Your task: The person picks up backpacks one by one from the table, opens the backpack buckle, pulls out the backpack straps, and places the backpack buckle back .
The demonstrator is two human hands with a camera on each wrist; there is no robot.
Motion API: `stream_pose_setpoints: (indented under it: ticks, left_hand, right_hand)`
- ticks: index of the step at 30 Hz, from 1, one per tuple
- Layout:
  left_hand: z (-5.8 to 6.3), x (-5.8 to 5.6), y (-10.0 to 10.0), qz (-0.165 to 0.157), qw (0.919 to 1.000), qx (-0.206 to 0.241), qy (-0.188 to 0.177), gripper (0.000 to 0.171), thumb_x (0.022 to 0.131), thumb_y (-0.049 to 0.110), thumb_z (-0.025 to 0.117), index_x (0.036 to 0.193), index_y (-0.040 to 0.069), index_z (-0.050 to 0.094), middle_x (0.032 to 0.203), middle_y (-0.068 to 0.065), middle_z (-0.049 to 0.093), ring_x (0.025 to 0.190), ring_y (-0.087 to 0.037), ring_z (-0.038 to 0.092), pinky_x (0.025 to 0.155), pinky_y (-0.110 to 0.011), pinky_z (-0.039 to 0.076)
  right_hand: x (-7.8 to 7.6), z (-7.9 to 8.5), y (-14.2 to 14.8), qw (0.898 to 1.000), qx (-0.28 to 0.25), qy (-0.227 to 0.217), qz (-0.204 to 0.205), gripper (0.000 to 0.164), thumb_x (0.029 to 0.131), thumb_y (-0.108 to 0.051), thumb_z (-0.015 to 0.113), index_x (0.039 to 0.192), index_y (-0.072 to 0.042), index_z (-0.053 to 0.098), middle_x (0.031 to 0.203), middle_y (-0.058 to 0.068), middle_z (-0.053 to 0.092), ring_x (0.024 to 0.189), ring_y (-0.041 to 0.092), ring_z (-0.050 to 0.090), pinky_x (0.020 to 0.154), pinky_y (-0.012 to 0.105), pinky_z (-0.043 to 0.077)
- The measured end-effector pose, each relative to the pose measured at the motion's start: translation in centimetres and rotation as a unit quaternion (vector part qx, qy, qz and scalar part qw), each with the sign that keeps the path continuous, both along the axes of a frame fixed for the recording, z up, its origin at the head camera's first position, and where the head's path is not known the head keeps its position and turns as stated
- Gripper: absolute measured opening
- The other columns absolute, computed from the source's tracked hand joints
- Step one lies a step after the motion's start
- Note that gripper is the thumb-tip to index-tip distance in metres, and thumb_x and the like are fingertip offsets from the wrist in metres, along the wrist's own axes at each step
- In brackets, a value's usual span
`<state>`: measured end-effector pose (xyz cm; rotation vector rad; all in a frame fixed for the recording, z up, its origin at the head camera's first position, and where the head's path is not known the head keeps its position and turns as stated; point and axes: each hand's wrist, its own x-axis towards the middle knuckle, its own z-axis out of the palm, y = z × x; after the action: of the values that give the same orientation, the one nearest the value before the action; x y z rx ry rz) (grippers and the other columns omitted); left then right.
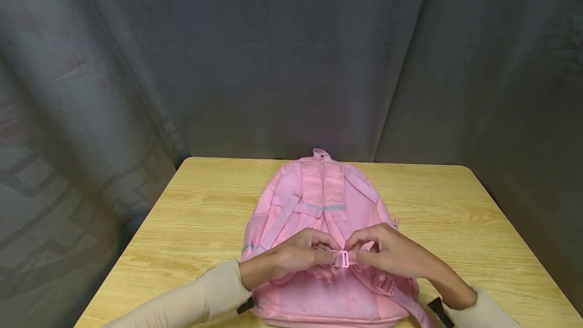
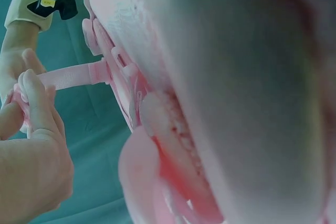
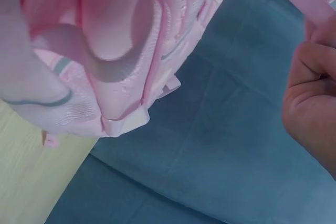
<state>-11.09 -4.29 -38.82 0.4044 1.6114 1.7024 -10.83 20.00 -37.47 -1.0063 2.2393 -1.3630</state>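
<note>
A pink backpack [image 1: 325, 295] lies on the table with its shoulder straps and mesh back panel facing up. Over its lower half, both hands meet at a small pink buckle [image 1: 344, 259]. My left hand [image 1: 298, 253] pinches the buckle's left side between thumb and fingers. From the other side, the thumb and fingers of my right hand [image 1: 392, 252] pinch its right end. A pink webbing strap [image 2: 71, 77] runs from the pack to the hands in the left wrist view. The fingers cover part of the buckle, so how its halves sit together is hidden.
Beneath the pack is a light wooden table [image 1: 182, 227]. Grey curtains [image 1: 273, 65] hang behind it and along both sides. A loose strap with an adjuster [image 1: 384, 285] trails over the pack's lower right edge. A carry loop [image 1: 321, 154] stands at its top.
</note>
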Motion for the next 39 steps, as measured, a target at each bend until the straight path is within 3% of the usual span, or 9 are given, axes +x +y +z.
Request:
stream_pose_setpoints:
  ticks: [8,13,15,22,28,35,39]
  left_hand:
    - [0.0,0.0,0.0,0.004,1.0,-0.004,0.005,0.015,0.095,0.001,0.06,0.106,-0.007,0.066,0.079,-0.003,0.068,0.065,-0.012,0.066,0.055,-0.02,0.052]
    - [0.0,0.1,0.0,0.005,0.9999,-0.01,0.008,0.015,0.095,0.002,0.061,0.106,-0.006,0.066,0.081,-0.002,0.068,0.065,-0.013,0.066,0.054,-0.02,0.05]
    - [0.0,0.1,0.0,0.006,0.9999,-0.011,0.008,0.014,0.094,0.002,0.061,0.106,-0.006,0.066,0.08,-0.003,0.068,0.065,-0.012,0.066,0.054,-0.02,0.05]
    - [0.1,0.1,0.1,0.008,0.9999,-0.011,0.005,0.013,0.094,0.001,0.062,0.105,-0.005,0.067,0.076,-0.004,0.068,0.063,-0.012,0.065,0.054,-0.019,0.052]
    - [0.1,0.1,0.1,0.008,0.9999,-0.011,0.003,0.013,0.094,0.002,0.062,0.104,-0.004,0.067,0.077,-0.005,0.069,0.065,-0.013,0.066,0.055,-0.019,0.053]
    - [0.2,0.1,0.0,0.007,0.9999,-0.012,0.005,0.014,0.095,0.002,0.063,0.105,-0.006,0.067,0.08,-0.004,0.068,0.066,-0.013,0.066,0.055,-0.02,0.053]
    - [0.5,-0.1,-0.1,0.002,0.9997,-0.021,0.01,0.014,0.095,0.003,0.063,0.106,-0.004,0.067,0.081,-0.004,0.069,0.066,-0.014,0.067,0.057,-0.023,0.056]
  right_hand:
    - [0.1,0.3,-0.2,0.999,-0.023,-0.04,-0.006,0.02,0.097,0.001,0.055,0.103,-0.009,0.071,0.083,0.009,0.07,0.053,-0.001,0.055,0.041,0.028,0.053]
    - [0.3,0.8,-0.3,0.999,-0.003,-0.028,-0.024,0.019,0.096,-0.002,0.057,0.099,-0.012,0.073,0.085,0.002,0.073,0.07,0.006,0.065,0.056,0.029,0.06]
    - [0.4,1.0,-0.4,0.999,0.0,-0.031,-0.025,0.018,0.095,-0.003,0.059,0.099,-0.013,0.073,0.087,0.003,0.074,0.073,0.009,0.067,0.055,0.03,0.06]
    - [0.5,0.9,-0.4,0.996,-0.017,-0.084,0.01,0.014,0.096,-0.003,0.058,0.1,-0.005,0.072,0.079,0.011,0.071,0.045,0.002,0.056,0.034,0.039,0.052]
    - [0.2,0.5,-0.2,0.995,-0.035,-0.089,0.037,0.017,0.097,0.001,0.055,0.101,-0.005,0.07,0.065,0.02,0.059,0.046,0.0,0.049,0.032,0.027,0.048]
    - [0.1,0.2,-0.2,0.992,-0.054,-0.1,0.05,0.017,0.099,-0.001,0.054,0.098,-0.006,0.07,0.055,0.018,0.044,0.044,-0.001,0.047,0.034,0.017,0.042]
    - [0.1,0.2,-0.1,0.994,-0.048,-0.091,0.043,0.018,0.097,0.002,0.053,0.096,-0.006,0.069,0.056,0.005,0.044,0.045,-0.003,0.046,0.035,0.016,0.043]
